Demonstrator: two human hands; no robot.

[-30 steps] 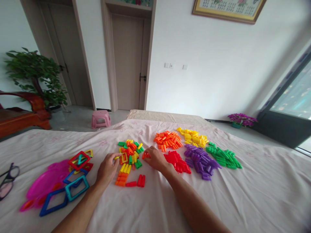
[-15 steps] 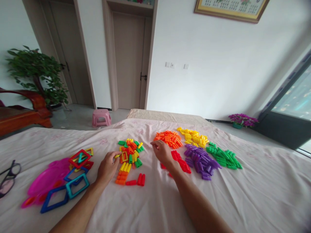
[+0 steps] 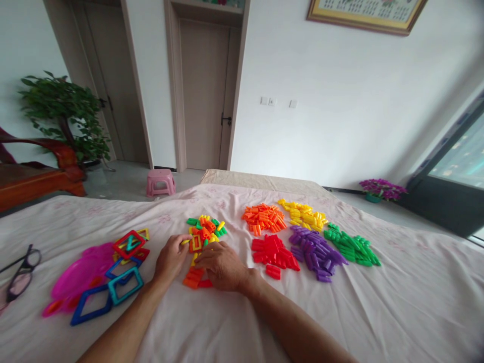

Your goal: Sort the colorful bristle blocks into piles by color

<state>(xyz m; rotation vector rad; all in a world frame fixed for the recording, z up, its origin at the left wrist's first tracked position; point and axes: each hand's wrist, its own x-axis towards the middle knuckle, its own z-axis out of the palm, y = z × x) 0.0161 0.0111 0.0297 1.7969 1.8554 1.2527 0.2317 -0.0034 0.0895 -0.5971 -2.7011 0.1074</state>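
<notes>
The left hand (image 3: 172, 258) pinches a small yellow plastic peg (image 3: 185, 242) between thumb and forefinger, its tip poking out toward the right. The right hand (image 3: 221, 263) lies palm-down with its fingers curled over the near edge of the mixed heap of short plastic pegs (image 3: 204, 232); whether those fingers are closed on a peg cannot be told, since the back of the hand hides them.

The heap of green, orange, yellow and red pieces sits just beyond both hands on the pale pink bedsheet (image 3: 340, 312), touching the fingertips of each. A short row of orange pegs (image 3: 192, 278) lies between the two wrists, partly under the right hand, with long axes pointing away from the person. The right hand is the nearer one to them.

To the right, well apart from the heap, lie sorted piles: orange pegs (image 3: 263, 218), yellow pegs (image 3: 304, 214), red pegs (image 3: 273, 252), purple pegs (image 3: 314, 251) and green pegs (image 3: 351, 244). To the left lie open-framed plastic tiles (image 3: 124, 282) in blue, teal and red over a magenta plastic lid (image 3: 77, 275), and a pair of spectacles (image 3: 20, 275) near the edge.
</notes>
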